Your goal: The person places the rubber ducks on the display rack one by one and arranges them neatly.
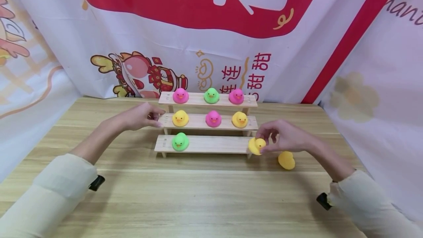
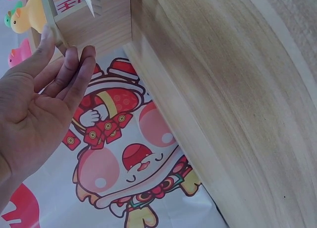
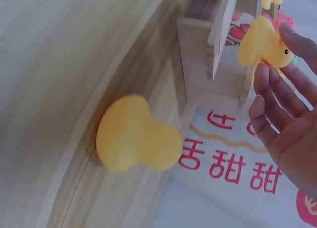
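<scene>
A three-tier wooden display stand [image 1: 211,144] bears small rubber ducks. My left hand [image 1: 144,116] pinches the left end of its middle tier between thumb and fingers; the left wrist view shows the thumb on the board's edge. At the stand's right end my right hand [image 1: 286,135] pinches a yellow rubber duck [image 1: 256,146] between thumb and fingertips, close by the bottom tier. A green duck [image 1: 180,141] sits at the left of that tier. Another yellow duck [image 3: 130,134] lies on the table, below the right hand.
Along the middle tier sit a yellow duck [image 1: 180,118], a pink duck [image 1: 213,119] and a second yellow one. The top tier holds a green duck [image 1: 211,95] between two pink ones. Printed cloth [image 1: 198,39] hangs behind the wood-grain table [image 1: 205,197] and at both sides.
</scene>
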Demonstrator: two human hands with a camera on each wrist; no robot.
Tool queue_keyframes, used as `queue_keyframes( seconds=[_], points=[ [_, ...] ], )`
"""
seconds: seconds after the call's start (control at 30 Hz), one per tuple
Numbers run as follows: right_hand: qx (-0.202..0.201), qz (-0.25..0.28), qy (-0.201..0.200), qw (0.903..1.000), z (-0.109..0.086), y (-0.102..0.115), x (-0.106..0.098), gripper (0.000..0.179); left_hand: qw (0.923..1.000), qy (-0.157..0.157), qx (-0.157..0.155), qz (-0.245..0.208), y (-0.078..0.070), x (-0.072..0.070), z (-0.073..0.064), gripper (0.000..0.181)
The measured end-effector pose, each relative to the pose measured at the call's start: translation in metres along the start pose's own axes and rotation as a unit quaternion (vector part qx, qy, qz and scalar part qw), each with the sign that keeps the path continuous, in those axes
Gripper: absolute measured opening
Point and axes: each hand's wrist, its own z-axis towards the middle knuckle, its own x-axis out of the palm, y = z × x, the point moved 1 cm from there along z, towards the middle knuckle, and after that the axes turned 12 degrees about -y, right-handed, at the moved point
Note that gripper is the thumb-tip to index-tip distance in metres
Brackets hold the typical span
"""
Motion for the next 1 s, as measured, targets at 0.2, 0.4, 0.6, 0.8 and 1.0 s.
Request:
queue_keyframes(
  seconds=[0.2, 0.4, 0.6, 0.8, 1.0],
  points=[
    [-0.012, 0.006, 0.001, 0.9999, 0.009, 0.009, 0.009, 0.026, 1.0000, -0.004, 0.005, -0.005, 0.000, 0.001, 0.000, 0.044],
    [-0.029, 0.005, -0.004, 0.9996, 0.020, 0.019, 0.019, 0.026, 0.9999, -0.005, 0.002, -0.010, -0.002, 0.001, 0.000, 0.048],
    [-0.043, 0.005, -0.007, 0.9990, 0.028, 0.028, 0.025, 0.025, 1.0000, -0.003, 0.001, -0.009, -0.001, 0.001, 0.001, 0.044],
    [-0.057, 0.005, -0.005, 0.9983, 0.032, 0.035, 0.029, 0.025, 1.0000, -0.003, 0.000, -0.003, -0.001, 0.001, 0.001, 0.042],
    [-0.067, 0.013, -0.001, 0.9977, 0.037, 0.039, 0.032, 0.025, 1.0000, 0.003, 0.001, 0.000, -0.002, 0.000, 0.001, 0.049]
  ],
)
